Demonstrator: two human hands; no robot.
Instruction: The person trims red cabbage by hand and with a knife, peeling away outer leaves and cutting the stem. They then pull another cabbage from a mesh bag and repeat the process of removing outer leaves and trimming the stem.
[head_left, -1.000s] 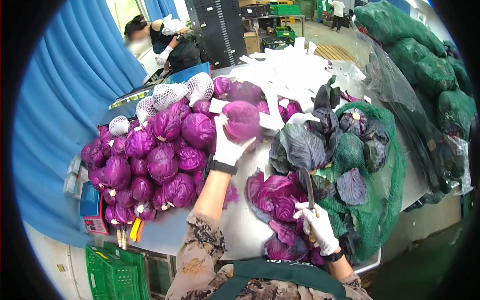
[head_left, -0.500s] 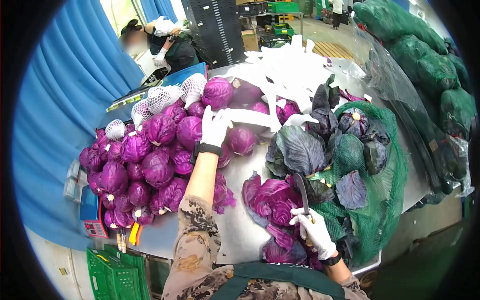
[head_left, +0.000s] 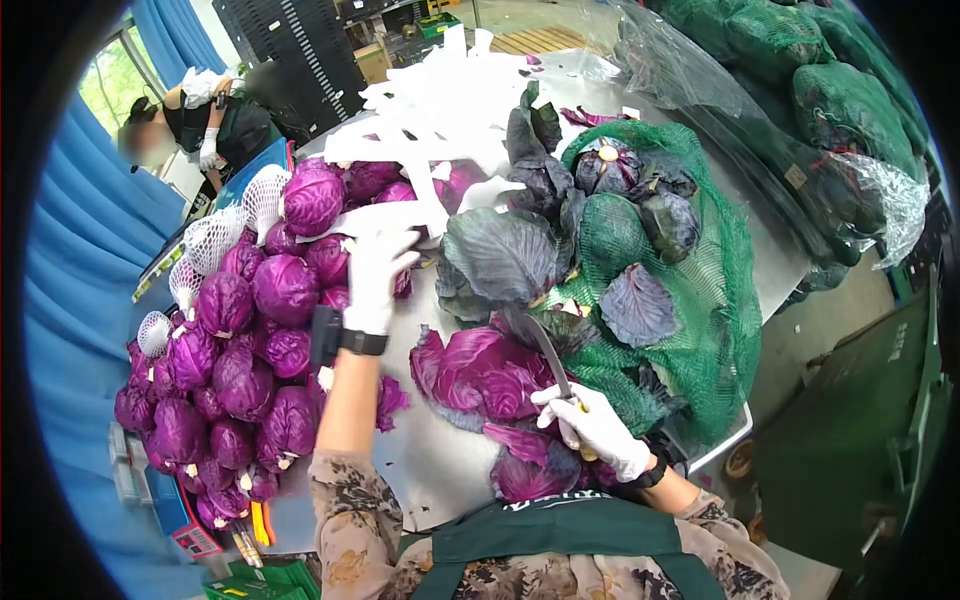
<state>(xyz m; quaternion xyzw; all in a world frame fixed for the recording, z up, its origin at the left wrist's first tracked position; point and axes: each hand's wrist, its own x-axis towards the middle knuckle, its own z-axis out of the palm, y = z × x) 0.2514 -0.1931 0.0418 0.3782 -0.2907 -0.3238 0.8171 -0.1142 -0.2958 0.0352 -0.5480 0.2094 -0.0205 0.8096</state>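
Note:
My left hand [head_left: 374, 278], in a white glove, reaches over the right edge of the red cabbage pile with its fingers spread and slightly blurred. Beneath it a red cabbage [head_left: 403, 284] is mostly hidden. My right hand [head_left: 592, 428], also gloved, is closed round the handle of a curved knife [head_left: 551, 355], whose blade points up and away from me. Loose purple outer leaves [head_left: 480, 375] lie just left of the knife. Another purple cabbage piece [head_left: 530, 472] sits close to my apron, beside the right hand.
Trimmed red cabbages [head_left: 228, 302] fill the left of the metal table [head_left: 425, 470]. White foam nets [head_left: 213, 240] line their far side. White sheets [head_left: 440, 110] lie at the back. A green mesh sack [head_left: 715, 330] with dark-leaved cabbages is on the right. Another person [head_left: 225, 125] stands back left.
My left hand has moved right, from the pile's top onto a cabbage at its edge. My right hand still holds the knife. The view has swung right and down.

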